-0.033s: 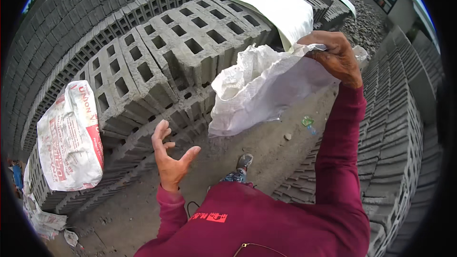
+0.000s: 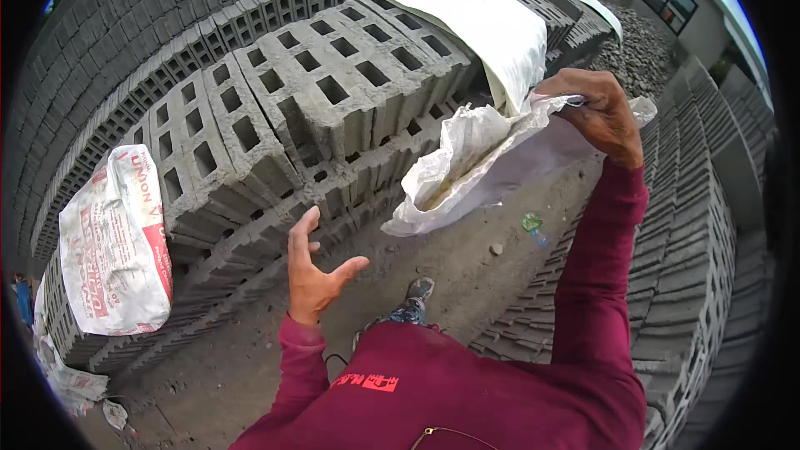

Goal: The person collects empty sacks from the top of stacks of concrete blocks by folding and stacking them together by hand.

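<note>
My right hand (image 2: 602, 112) grips the rim of a white woven sack (image 2: 517, 165) and holds it up in front of me. The sack hangs sideways, its creased mouth gaping toward the left. My left hand (image 2: 317, 271) is free, thumb and fingers spread apart, below and to the left of the sack's loose edge, not touching it. Beyond both hands stands a stack of grey hollow concrete blocks (image 2: 367, 104). A white sheet or sack (image 2: 475, 21) is draped over the blocks close to my right hand.
A printed white and red cement bag (image 2: 117, 242) lies over the stack's left end. More blocks rise in a wall behind and line the right side (image 2: 675, 258). Crumpled green plastic (image 2: 532, 221) and a small stone (image 2: 497, 249) lie on the dirt ground. Gravel (image 2: 637, 50) is heaped far right.
My right hand has shifted slightly right and down with the sack, whose mouth now shows more of its inside. My left hand has moved a little to the right.
</note>
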`<state>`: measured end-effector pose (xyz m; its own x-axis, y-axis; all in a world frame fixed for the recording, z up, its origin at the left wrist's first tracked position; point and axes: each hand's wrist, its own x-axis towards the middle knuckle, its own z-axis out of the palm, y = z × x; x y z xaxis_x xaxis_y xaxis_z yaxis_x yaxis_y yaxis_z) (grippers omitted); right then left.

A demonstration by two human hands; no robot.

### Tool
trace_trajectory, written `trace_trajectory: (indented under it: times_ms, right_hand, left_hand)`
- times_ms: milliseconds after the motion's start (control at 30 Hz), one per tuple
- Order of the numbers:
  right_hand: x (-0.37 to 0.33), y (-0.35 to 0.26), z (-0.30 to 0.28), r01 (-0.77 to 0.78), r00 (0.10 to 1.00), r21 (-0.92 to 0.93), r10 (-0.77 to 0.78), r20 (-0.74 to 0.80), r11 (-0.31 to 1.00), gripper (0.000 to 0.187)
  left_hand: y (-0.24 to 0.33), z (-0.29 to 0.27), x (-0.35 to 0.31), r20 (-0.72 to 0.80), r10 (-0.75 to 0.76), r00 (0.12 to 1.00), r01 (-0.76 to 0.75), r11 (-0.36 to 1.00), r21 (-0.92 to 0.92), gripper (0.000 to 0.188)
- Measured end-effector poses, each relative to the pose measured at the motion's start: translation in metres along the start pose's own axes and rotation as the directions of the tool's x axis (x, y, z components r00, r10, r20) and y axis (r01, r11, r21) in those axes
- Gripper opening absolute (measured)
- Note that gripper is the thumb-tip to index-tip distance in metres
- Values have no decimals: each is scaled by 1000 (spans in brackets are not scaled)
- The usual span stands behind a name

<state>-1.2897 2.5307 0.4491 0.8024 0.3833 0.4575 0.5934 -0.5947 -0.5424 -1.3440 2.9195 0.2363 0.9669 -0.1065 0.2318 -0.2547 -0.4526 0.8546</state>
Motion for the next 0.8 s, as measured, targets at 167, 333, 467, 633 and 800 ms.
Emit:
trace_trajectory:
  times_ms: [167,333,467,633,800]
  right_hand:
    - [-32,40,-129,-89,995,-283,100,26,955,29]
    - [-66,73,-275,-137,990,-606,89,-108,784,25]
    - [-117,155,-440,-480,864,-618,212,-457,622,24]
    - [-68,270,-509,-505,801,-626,52,-596,595,37]
    - [-5,357,-559,-392,851,-746,-97,-516,538,39]
  left_hand:
    - [-7,204,92,533,85,842,-58,996,-68,120]
    - [38,381,192,369,319,873,-270,946,-179,110]
    - [102,473,252,283,447,849,-389,890,-238,106]
    - [134,556,304,251,433,866,-385,897,-219,88]
    - [156,550,345,-330,405,853,-476,862,-173,96]
